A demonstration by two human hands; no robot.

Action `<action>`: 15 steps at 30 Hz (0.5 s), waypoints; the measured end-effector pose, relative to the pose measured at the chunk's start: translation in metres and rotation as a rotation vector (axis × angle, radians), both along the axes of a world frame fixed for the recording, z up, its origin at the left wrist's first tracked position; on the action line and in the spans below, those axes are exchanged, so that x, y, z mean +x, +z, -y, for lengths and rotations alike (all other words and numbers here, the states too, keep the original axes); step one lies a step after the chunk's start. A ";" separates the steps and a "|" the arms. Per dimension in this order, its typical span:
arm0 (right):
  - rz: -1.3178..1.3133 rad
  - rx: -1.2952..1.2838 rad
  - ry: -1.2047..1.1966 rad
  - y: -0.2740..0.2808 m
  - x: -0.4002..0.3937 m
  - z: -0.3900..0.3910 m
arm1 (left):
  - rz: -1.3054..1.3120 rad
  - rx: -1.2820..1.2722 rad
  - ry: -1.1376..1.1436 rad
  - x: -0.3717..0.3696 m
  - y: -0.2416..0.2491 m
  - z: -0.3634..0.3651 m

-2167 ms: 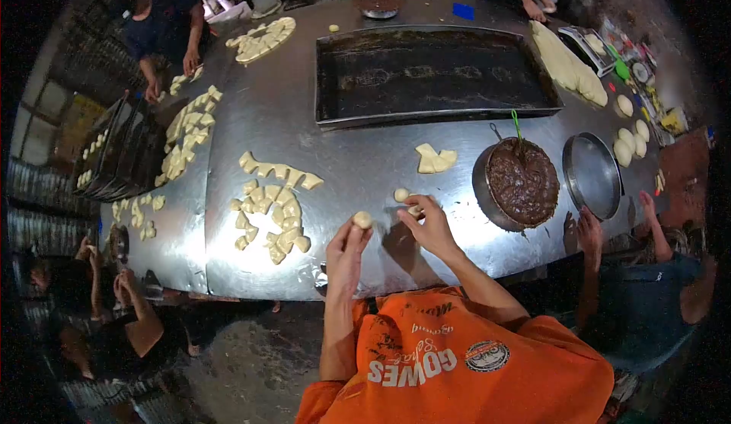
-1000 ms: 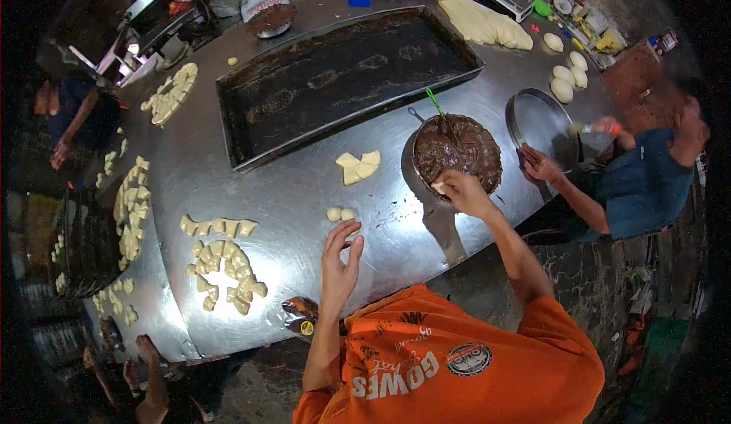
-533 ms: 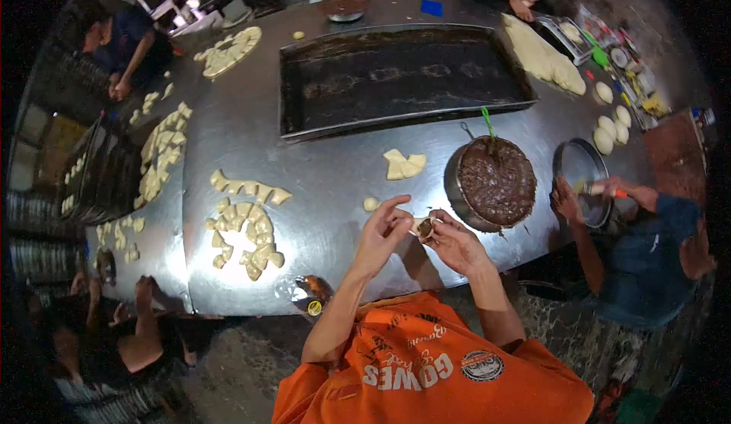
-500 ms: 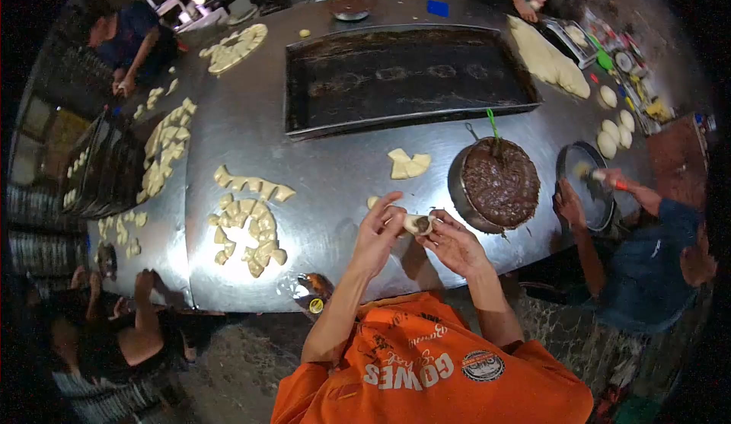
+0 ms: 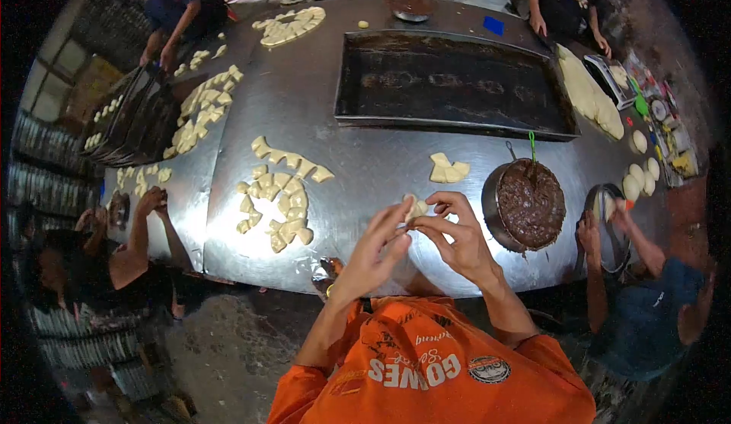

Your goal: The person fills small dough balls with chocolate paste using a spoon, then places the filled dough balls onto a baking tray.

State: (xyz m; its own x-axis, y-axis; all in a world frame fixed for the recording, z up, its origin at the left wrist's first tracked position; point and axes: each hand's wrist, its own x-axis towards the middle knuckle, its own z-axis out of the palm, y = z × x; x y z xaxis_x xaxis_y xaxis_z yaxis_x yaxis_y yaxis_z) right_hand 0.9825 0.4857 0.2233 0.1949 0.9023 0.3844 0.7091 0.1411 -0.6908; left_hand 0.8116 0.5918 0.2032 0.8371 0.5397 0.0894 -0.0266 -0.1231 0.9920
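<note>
Both arms reach forward, left hand [image 5: 373, 253] and right hand [image 5: 459, 239] meeting fingertip to fingertip in a pinching grip

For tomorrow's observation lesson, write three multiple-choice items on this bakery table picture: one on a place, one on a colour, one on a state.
1. Where is the pot of dark filling?
A. to the right of the person's hands
B. inside the long dark tray
C. at the far left edge of the table

2. What colour is the person's shirt?
A. green
B. orange
C. white

3. How is the dough piece held?
A. lying flat on the table, untouched
B. pinched between the fingertips of both hands
C. dipped in the pot

Answers:
1 A: the pot stands on the steel table right of the hands.
2 B: the shirt is plainly orange.
3 B: the left hand and right hand meet around it, above the table.
</note>
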 end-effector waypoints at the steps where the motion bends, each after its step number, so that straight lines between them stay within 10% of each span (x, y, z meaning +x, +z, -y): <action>1: -0.113 -0.010 -0.030 0.001 -0.003 -0.004 | -0.017 0.113 0.005 -0.002 -0.001 0.005; 4: -0.229 -0.056 -0.025 -0.008 -0.009 -0.011 | -0.065 0.325 0.052 -0.008 -0.009 0.014; 6: -0.228 0.004 0.014 -0.011 -0.012 -0.013 | 0.148 -0.350 0.292 -0.009 -0.032 0.019; 10: -0.562 -0.024 0.041 -0.011 -0.040 -0.023 | 0.142 -0.609 0.279 -0.018 -0.034 0.015; 15: -0.199 -0.043 0.078 -0.007 -0.038 -0.026 | 0.183 -0.519 0.383 -0.023 -0.038 0.020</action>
